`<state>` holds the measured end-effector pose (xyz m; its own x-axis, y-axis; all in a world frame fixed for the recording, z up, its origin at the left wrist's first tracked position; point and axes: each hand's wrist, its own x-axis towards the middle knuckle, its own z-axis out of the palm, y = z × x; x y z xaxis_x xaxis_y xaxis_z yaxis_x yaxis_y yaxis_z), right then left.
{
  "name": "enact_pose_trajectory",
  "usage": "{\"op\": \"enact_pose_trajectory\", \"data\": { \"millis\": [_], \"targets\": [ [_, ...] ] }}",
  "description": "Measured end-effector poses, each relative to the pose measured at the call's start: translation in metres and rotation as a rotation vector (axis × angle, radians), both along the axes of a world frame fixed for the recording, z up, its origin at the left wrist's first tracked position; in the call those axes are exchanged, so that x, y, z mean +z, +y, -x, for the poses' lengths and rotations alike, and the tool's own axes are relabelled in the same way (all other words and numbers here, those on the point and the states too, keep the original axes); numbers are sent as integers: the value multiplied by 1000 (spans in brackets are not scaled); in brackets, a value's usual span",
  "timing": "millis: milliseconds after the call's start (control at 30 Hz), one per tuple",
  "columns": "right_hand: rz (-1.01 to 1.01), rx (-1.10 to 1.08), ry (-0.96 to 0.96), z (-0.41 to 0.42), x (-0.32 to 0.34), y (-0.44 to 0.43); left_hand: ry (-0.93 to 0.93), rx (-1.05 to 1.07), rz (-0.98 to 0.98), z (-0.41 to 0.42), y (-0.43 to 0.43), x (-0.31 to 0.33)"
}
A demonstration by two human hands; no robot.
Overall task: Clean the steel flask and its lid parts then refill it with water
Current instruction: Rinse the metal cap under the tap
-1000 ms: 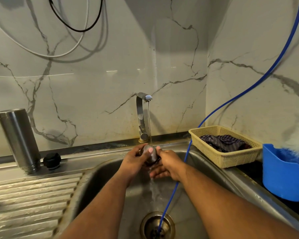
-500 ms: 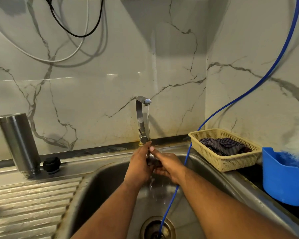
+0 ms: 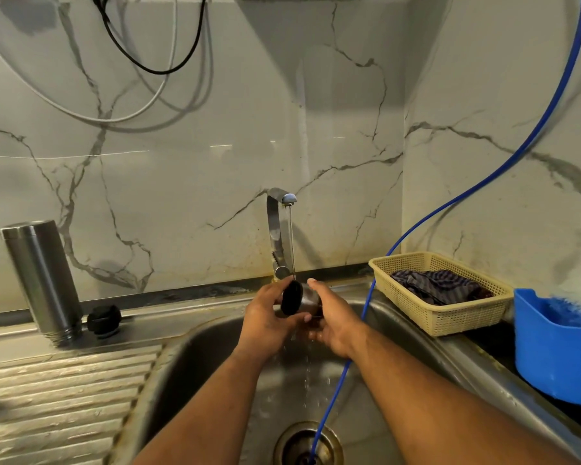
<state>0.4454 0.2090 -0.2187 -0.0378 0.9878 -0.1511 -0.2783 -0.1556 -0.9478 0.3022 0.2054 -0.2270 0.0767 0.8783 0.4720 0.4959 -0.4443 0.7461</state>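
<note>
Head view: left hand, right hand around one cap; one flask, one stopper.

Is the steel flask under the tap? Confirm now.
No, the steel flask stands mouth-down on the drainboard; left hand and right hand hold the lid part under the tap.

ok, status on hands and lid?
Left hand, right hand both grip steel lid under running tap. Flask mouth-down on drainboard, black stopper beside. Blue hose crosses sink.
</note>
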Motion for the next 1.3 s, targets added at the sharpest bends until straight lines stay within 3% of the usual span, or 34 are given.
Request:
{"op": "enact_pose_trajectory", "data": {
  "millis": [200, 433, 567, 767, 1067, 1300],
  "targets": [
    [-4, 72, 18, 5, 0, -1, -41, -19, 21, -4, 1, 3],
    [-90, -96, -62, 8, -1, 5, 7, 70, 116, 0, 5, -3],
    [-96, -50, -254, 11, -3, 4, 122, 90, 246, 6, 7, -12],
    [-98, -29, -339, 15, -3, 5, 178, 46, 286, 10, 8, -15],
    [-87, -119, -377, 13, -3, 5, 99, 4, 318, 7, 5, -14],
    [-162, -189, -552, 12, -2, 6, -2, -31, 312, 4, 5, -8]
  ]
}}
